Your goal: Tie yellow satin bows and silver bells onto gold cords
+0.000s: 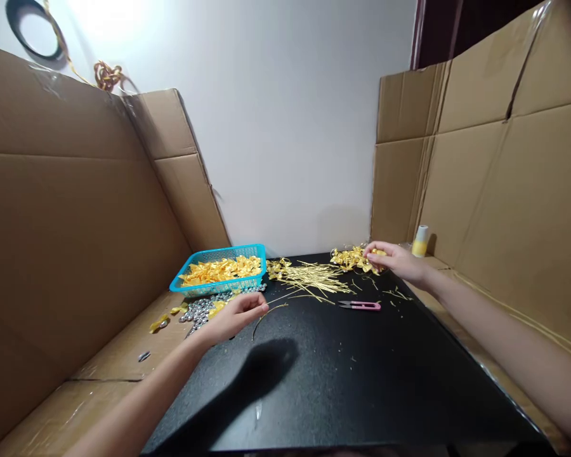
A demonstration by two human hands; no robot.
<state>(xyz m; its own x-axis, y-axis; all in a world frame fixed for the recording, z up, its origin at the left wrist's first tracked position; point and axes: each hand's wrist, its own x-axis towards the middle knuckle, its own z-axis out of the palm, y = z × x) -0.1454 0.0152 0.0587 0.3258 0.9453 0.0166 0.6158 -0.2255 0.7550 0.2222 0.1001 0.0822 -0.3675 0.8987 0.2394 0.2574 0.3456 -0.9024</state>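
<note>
My left hand point(240, 314) is above the near left part of the black table, thumb and fingers pinched together. A thin pale strand point(285, 296) runs from its fingertips towards the gold sticks; its exact kind is unclear. Beneath these fingertips lies a curved gold strand point(270, 312). My right hand point(394, 261) reaches over a heap of shiny gold bow-like pieces point(349, 258), fingers bent and somewhat apart. Gold shows between them, apparently the heap behind. Many thin gold sticks point(316, 277) lie between the hands. Pink thread snips point(361, 306) rest in front of the sticks.
A blue basket point(265, 257) of golden folded pieces stands at the left back. Silver bead-like pieces point(200, 311) lie before it. A yellow-white thread cone point(421, 241) stands at right. Cardboard walls point(66, 222) flank the table; offcuts point(398, 294) lie near its right edge.
</note>
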